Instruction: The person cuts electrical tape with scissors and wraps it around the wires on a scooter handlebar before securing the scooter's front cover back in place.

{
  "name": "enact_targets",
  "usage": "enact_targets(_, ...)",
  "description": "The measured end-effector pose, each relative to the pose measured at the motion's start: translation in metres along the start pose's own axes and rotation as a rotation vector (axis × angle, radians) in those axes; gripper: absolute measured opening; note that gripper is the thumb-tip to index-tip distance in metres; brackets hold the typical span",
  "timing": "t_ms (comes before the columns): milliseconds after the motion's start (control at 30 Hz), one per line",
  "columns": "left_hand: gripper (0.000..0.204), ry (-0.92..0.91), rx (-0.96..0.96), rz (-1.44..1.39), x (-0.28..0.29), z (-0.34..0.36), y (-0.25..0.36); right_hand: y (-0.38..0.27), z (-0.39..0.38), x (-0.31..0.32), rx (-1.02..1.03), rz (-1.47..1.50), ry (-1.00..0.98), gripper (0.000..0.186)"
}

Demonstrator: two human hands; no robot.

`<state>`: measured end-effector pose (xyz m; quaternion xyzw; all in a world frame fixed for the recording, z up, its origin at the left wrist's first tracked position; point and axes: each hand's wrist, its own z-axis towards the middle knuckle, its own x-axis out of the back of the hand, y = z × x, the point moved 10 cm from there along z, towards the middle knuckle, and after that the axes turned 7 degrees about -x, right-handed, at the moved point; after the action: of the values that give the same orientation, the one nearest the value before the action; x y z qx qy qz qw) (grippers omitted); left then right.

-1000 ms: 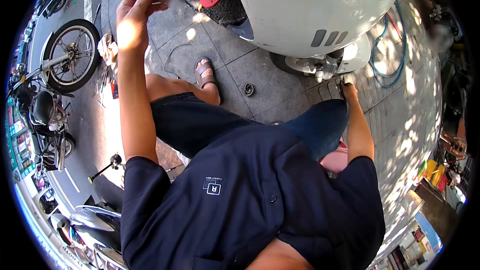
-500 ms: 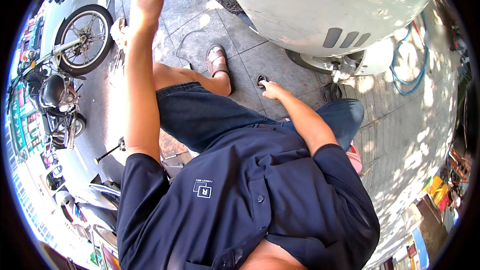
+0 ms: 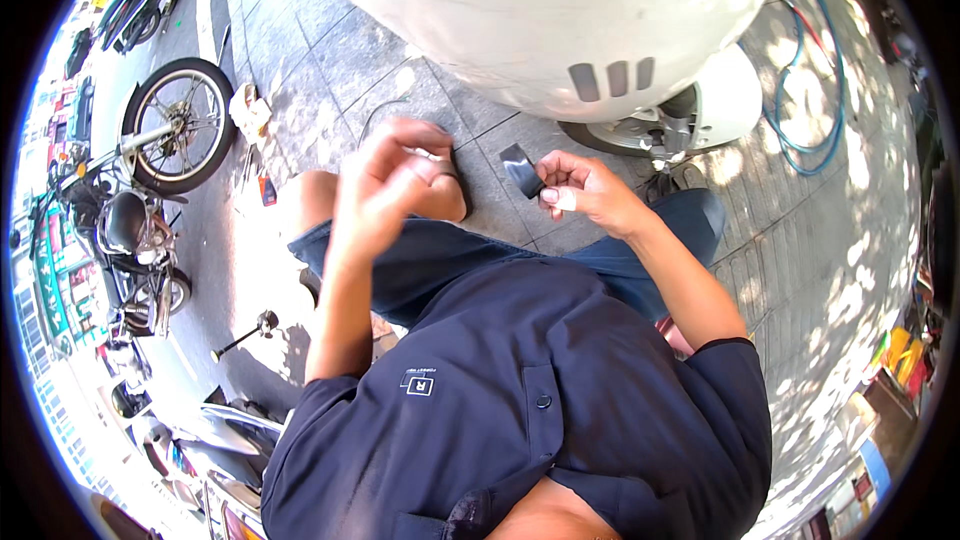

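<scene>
My right hand (image 3: 588, 192) is closed, with thumb and fingers pinching a small, dark, shiny roll that looks like black tape (image 3: 521, 171). It is held over the paving in front of my lap. My left hand (image 3: 392, 178) is raised to the left of it, above my left knee, with its fingers curled. Motion blurs those fingers, and whether anything is between them cannot be made out. The two hands are apart. Just beyond them bulges the white body of a scooter (image 3: 500, 10), with its wheel (image 3: 605, 138) at the lower right.
A blue hose (image 3: 838, 110) lies coiled on the paving at the right. At the left stands a motorcycle (image 3: 125, 220), its front wheel (image 3: 182, 125) toward me. A crumpled pale cloth or bag (image 3: 250, 112) lies beside that wheel. More scooters (image 3: 215, 440) are parked at the lower left.
My left hand has come down and right from the upper left toward my right hand. My right hand has lifted the dark roll and turned it. The view has shifted.
</scene>
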<state>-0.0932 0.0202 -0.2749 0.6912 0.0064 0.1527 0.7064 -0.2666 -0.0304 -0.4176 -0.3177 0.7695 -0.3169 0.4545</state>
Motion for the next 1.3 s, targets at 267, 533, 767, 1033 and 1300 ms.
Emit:
enact_targets(267,0.065,-0.134,0.092,-0.165,-0.075,-0.009,-0.033,-0.059,-0.016,-0.042,0.130,0.120,0.071,0.017)
enact_targets(533,0.057,-0.113,0.147,-0.484,-0.079,-0.012,-0.052,-0.071,-0.017,-0.038,0.204,-0.157,0.207,0.020)
enact_targets(767,0.038,-0.052,0.259,-0.795,-0.092,-0.017,-0.069,-0.064,-0.023,-0.024,0.151,-0.350,0.336,0.025)
enact_targets(1033,0.024,-0.028,0.031,-0.494,-0.085,-0.003,-0.067,-0.072,-0.030,-0.019,0.284,-0.507,0.460,0.028)
enact_targets(1300,0.019,-0.118,0.059,-0.254,-0.087,-0.003,-0.083,-0.066,-0.027,-0.010,0.339,-0.602,0.376,0.029)
